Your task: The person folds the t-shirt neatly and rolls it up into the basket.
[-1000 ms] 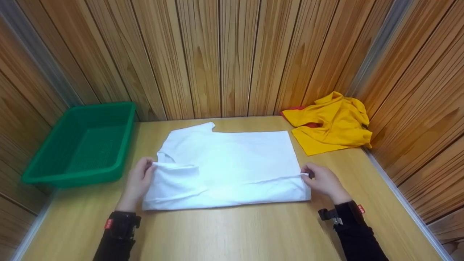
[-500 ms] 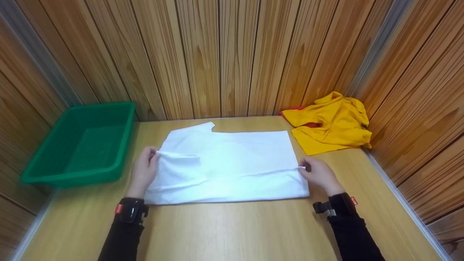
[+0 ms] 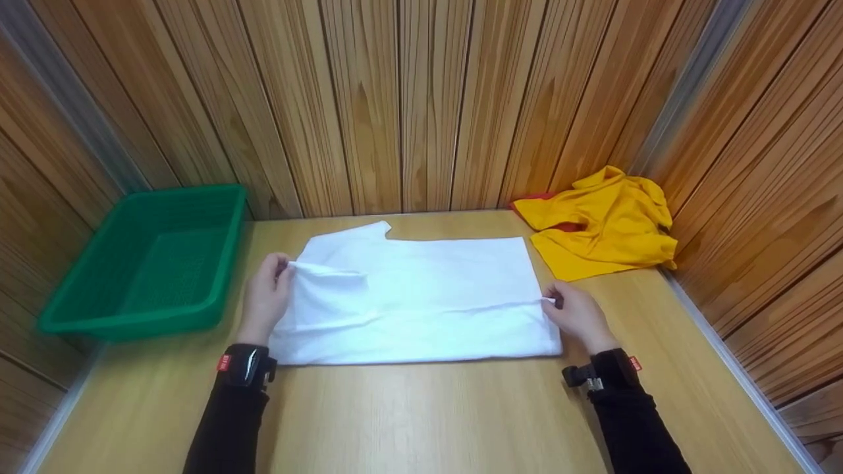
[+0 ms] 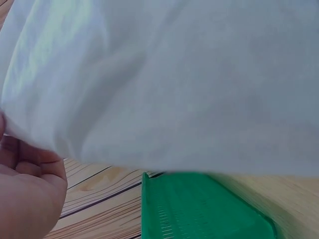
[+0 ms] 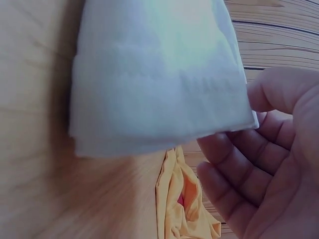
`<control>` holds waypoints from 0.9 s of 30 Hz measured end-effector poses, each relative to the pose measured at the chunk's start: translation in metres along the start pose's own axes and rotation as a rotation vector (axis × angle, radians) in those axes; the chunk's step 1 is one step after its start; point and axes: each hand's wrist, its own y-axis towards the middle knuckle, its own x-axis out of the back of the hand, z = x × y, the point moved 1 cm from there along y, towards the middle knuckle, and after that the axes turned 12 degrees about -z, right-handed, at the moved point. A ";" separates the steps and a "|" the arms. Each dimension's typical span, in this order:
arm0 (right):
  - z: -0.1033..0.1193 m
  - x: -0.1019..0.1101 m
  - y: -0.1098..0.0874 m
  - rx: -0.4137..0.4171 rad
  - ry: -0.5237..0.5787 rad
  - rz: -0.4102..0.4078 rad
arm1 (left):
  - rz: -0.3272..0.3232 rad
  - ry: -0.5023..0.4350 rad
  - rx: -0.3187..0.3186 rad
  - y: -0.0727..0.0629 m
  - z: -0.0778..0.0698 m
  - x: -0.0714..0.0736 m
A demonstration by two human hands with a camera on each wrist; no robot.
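Note:
A white T-shirt (image 3: 428,276) lies sideways on the table, its near part folded up over the rest. With thumb and fingers my left hand (image 3: 266,293) pinches the folded flap's left corner, slightly raised. At the other end, my right hand (image 3: 581,316) pinches the flap's hem corner. In the left wrist view the hanging cloth (image 4: 164,94) covers most of the picture, and only part of the hand shows. The right wrist view has the stitched hem (image 5: 159,109) held between thumb and fingers.
A green plastic basket (image 3: 217,289) stands on the left of the wooden table (image 3: 408,421). At the back right lies a crumpled yellow garment (image 3: 612,224) with some red cloth under it. Wood-panelled walls (image 3: 421,105) enclose the back and sides.
Both hands have moved away from the body, the left one farther, carrying the flap's edge over the shirt. The collar opening at the left is now covered, and the near fold has shifted back.

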 end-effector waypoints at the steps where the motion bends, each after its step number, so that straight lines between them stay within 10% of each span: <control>1: 0.000 0.000 0.000 0.000 0.000 -0.003 | -0.003 0.006 -0.011 0.001 0.000 0.000; 11: 0.000 -0.004 0.006 -0.022 0.013 -0.003 | -0.107 0.151 -0.085 0.012 0.000 -0.006; 27: -0.010 -0.023 0.018 -0.040 -0.036 0.121 | -0.067 0.070 0.084 0.014 0.010 -0.020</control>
